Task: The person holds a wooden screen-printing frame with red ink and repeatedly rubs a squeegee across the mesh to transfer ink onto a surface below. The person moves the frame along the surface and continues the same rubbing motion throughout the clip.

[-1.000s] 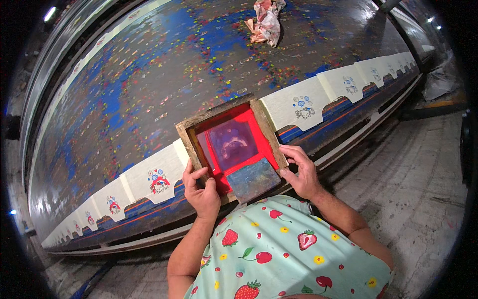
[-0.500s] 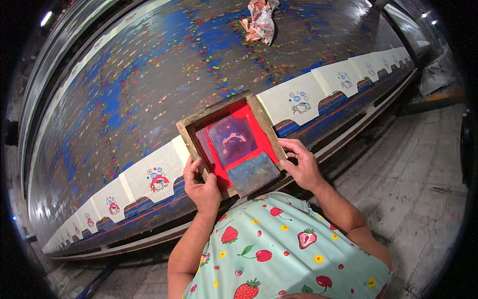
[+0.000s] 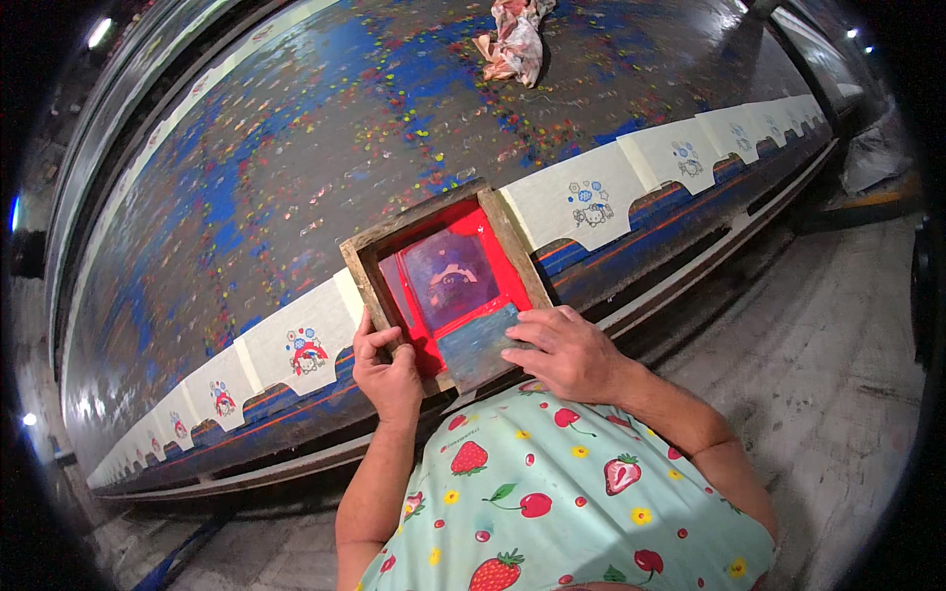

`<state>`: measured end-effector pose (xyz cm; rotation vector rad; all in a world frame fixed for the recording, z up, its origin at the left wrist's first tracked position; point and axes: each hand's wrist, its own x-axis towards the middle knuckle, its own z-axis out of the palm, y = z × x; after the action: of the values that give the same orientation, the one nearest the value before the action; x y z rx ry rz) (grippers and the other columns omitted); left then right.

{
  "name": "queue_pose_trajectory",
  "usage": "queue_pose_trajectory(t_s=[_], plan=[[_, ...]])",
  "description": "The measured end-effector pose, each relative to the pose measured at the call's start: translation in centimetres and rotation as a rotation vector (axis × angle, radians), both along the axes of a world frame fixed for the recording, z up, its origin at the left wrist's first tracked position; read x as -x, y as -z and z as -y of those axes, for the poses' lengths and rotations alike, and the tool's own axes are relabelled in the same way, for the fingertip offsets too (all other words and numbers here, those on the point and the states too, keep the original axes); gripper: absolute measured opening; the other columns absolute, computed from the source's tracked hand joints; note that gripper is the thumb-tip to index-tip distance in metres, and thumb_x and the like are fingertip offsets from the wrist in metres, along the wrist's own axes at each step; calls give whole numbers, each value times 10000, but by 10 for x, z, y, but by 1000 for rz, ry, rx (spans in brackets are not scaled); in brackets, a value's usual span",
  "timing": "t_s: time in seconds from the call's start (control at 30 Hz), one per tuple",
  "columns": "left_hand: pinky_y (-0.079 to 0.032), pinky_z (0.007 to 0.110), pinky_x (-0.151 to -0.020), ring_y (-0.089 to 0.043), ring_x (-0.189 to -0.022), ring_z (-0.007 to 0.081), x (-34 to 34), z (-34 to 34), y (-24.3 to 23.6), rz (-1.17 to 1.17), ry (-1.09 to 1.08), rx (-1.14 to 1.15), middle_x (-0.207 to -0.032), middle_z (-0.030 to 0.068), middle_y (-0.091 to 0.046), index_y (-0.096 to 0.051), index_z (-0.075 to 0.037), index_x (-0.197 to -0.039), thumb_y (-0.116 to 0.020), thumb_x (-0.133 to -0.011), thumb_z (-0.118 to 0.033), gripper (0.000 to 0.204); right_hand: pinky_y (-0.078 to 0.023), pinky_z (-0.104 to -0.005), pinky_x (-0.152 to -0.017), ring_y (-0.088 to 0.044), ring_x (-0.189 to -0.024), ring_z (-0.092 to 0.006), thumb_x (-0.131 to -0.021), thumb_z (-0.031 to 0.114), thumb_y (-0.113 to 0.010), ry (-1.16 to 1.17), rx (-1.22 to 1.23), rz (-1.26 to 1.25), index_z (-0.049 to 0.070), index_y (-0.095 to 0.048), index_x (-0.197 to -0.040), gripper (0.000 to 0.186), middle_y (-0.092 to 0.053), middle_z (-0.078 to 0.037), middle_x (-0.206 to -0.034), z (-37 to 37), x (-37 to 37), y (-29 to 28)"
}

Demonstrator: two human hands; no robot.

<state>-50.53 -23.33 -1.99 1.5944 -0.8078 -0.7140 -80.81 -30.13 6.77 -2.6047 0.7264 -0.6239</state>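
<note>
In front of me a small wooden-framed printing screen (image 3: 519,254) lies tilted over the row of white pieces along the table's near edge. Red ink (image 3: 426,357) coats its inside around a purple see-through window with a small design. My left hand (image 3: 386,379) is closed on the frame's left side, thumb and fingers gripping the wood. A flat blue-grey squeegee plate (image 3: 473,350) leans at the frame's near side. The fingers of my right hand (image 3: 572,357) are bent over the plate's right end; its thumb is hidden.
White pieces to the right carry blue and black prints (image 3: 591,212); those to the left also show red (image 3: 307,352). The long table (image 3: 325,187) is spattered with blue and coloured ink. A stained crumpled rag (image 3: 514,49) lies toward the far side.
My right hand has left the frame's right side and moved left onto the squeegee plate. My left hand still holds the frame, which stays in nearly the same place.
</note>
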Motion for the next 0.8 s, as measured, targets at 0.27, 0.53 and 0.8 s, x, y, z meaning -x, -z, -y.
queue_pose_trajectory(t_s=[0.27, 0.53, 0.8], plan=[[-425, 433, -1272, -535, -1614, 372, 4, 1, -8, -47, -47, -15, -1652, 336, -594, -756, -12, -957, -701, -850, 143, 197, -572, -480, -1049, -710, -1198, -314, -989, 174, -681, -153, 42, 87, 53, -781, -1238, 295, -721, -120, -1225, 35, -16, -1], [-454, 432, -1241, -543, -1608, 371, 3, 1, -9, 44, -21, 9, -1618, 327, -623, -766, -12, -951, -722, -861, 125, 170, -593, -450, -920, -724, -1021, -293, -951, 188, -699, -182, 142, -49, 61, -767, -1116, 219, -701, -93, -1029, 36, -38, -5], [-471, 431, -1267, -585, -1554, 319, 4, 1, -8, -148, -28, 65, -1701, 278, -561, -757, 30, -1247, -682, -981, 104, 287, -606, -464, -901, -738, -1003, -342, -906, 104, -727, -320, -90, -195, 37, -789, -1128, 240, -741, -122, -1022, 79, -47, -31]])
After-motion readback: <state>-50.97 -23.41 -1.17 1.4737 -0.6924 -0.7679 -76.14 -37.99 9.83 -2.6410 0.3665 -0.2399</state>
